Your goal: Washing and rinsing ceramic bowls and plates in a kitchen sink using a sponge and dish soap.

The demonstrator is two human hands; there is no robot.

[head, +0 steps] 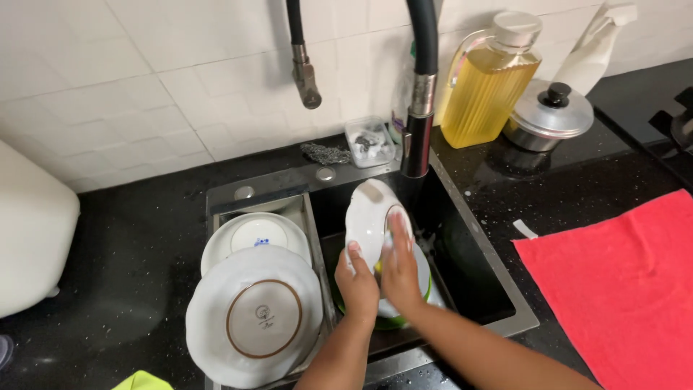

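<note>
My left hand (356, 283) holds a white bowl (370, 217) upside down and tilted over the black sink (473, 278). Pressed against the bowl's underside near its foot ring is my right hand (399, 267); whether it holds a sponge is hidden. Under both hands lie a white dish and a green-rimmed bowl (424, 283) in the basin. The black tap's spout (419, 137) hangs just above the bowl.
Two white plates (254, 310) lie upside down in the left rack, a third (254, 235) behind them. A steel scourer (315, 152), a small plastic tub (369, 141), an oil jug (487, 87) and a lidded pot (548, 115) line the back. A red cloth (621, 289) covers the right counter.
</note>
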